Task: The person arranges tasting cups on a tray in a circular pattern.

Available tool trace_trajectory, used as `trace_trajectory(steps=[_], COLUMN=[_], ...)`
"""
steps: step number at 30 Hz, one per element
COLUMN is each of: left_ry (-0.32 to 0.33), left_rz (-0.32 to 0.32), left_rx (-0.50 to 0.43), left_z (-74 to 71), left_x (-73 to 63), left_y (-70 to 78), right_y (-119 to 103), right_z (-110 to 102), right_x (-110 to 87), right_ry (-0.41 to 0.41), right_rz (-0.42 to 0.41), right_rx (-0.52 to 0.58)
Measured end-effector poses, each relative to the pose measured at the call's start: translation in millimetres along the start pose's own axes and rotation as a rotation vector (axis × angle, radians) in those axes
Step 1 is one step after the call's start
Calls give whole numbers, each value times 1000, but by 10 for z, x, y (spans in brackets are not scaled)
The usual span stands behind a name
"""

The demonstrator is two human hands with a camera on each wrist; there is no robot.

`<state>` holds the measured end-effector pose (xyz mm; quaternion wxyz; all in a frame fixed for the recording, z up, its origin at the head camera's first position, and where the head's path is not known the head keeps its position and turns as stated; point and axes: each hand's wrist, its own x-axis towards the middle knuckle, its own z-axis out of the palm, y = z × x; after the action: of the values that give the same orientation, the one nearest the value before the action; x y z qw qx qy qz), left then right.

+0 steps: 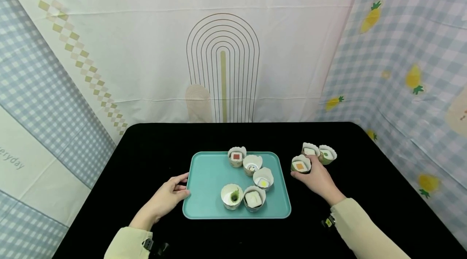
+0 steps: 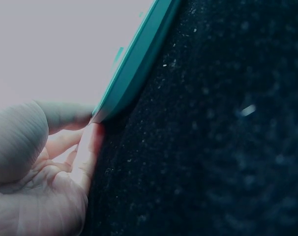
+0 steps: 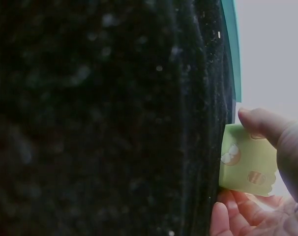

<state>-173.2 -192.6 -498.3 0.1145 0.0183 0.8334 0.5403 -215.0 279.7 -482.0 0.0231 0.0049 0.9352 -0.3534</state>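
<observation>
My left hand [image 1: 165, 197] pinches the left edge of a teal tray [image 1: 205, 178] between thumb and finger; the left wrist view shows the tray rim [image 2: 132, 64] between them. At the right, my right hand [image 1: 322, 180] holds a paper baking cup [image 1: 301, 168] containing a white piece with an orange square. In the right wrist view the thumb is on one side of this light green printed cup [image 3: 247, 160], and the fingers are at the other. Right behind it are two more paper cups, one with a white piece [image 1: 310, 150] and one with a green-dotted piece [image 1: 326, 154].
Several paper cups stand on the tray's middle and right: one with a red-square piece [image 1: 236, 157], one with a yellow-marked piece [image 1: 263, 179], one with something green [image 1: 231, 196]. Black cloth [image 1: 160, 141] covers the table. Patterned curtains [image 1: 292, 48] hang behind and at both sides.
</observation>
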Motion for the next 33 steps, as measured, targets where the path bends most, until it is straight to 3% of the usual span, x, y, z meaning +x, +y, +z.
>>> trace_trajectory(steps=[21,33], left_ry=[4,-7], left_rz=[-1,-4], left_rx=[8,14], left_z=[4,-7], left_x=[-11,-9], left_y=[-1,5], right_y=[-51,-362], right_z=[-25,-128], right_x=[-44,-149], right_ry=[59,142], right_rz=[24,-31], right_rx=[-37,47])
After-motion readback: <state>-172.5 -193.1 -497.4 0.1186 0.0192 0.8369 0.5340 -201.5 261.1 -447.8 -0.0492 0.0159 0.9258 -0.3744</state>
